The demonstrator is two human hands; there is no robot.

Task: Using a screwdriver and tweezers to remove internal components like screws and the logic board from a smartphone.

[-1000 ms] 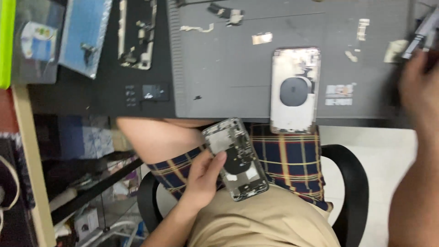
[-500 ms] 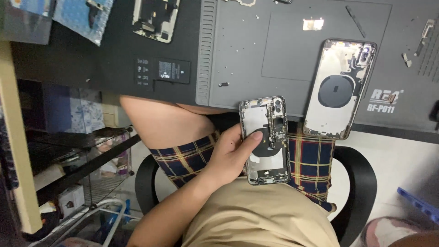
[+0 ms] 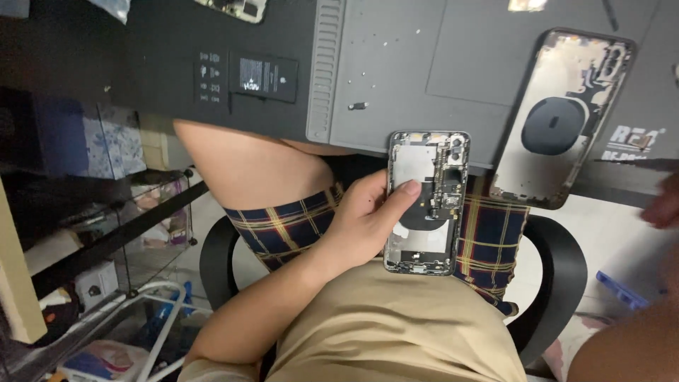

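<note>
Grey work mat covers the table at top; a second opened phone housing with a round dark coil lies tilted on its near edge, partly overhanging. A black battery lies to the left on the table. Below sit plaid shorts, a black chair and a tan shirt. The left hand holds the opened phone body over the lap, just below the mat's edge, fingers wrapped behind its left side, thumb pressed on the inner plate. Its long axis runs nearly upright in view, camera end toward the table. The right hand is blurred at the right edge; grip cannot be told.
</note>
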